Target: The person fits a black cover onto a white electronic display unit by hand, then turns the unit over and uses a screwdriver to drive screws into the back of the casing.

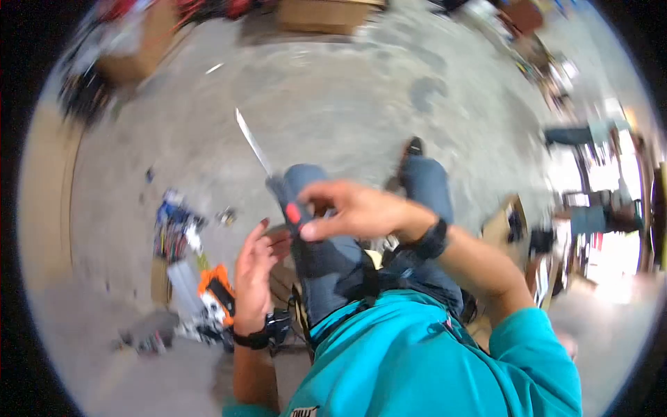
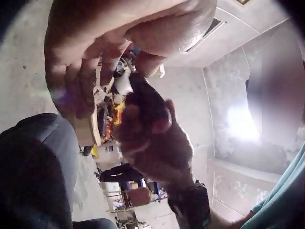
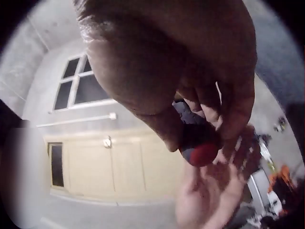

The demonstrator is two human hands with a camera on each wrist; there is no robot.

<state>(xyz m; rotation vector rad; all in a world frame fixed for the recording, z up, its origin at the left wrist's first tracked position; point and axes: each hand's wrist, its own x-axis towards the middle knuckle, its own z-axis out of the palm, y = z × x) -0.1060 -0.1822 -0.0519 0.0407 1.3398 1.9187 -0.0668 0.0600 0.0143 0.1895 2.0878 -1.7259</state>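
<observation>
In the head view my right hand (image 1: pixel 361 212) holds a hand tool by its dark grey handle (image 1: pixel 278 191), which has a red patch. The tool's long, narrow silver blade (image 1: pixel 253 142) points forward and to the left, above the floor. My left hand (image 1: pixel 256 267) is beside the handle's near end, with its fingers loosely bent and nothing in them. In the right wrist view, thumb and fingers pinch the handle (image 3: pixel 188 126), its red end (image 3: pixel 206 153) facing the camera. Behind it shows the left palm (image 3: pixel 205 195). The left wrist view has the handle (image 2: pixel 147 100) dark and blurred.
Left of my seated legs (image 1: pixel 323 271), an orange and black item (image 1: pixel 219 288) and a heap of small tools (image 1: pixel 174 229) lie on the concrete floor (image 1: pixel 333 97). A cardboard box (image 1: pixel 323 17) stands ahead, another open box (image 1: pixel 504 226) to the right.
</observation>
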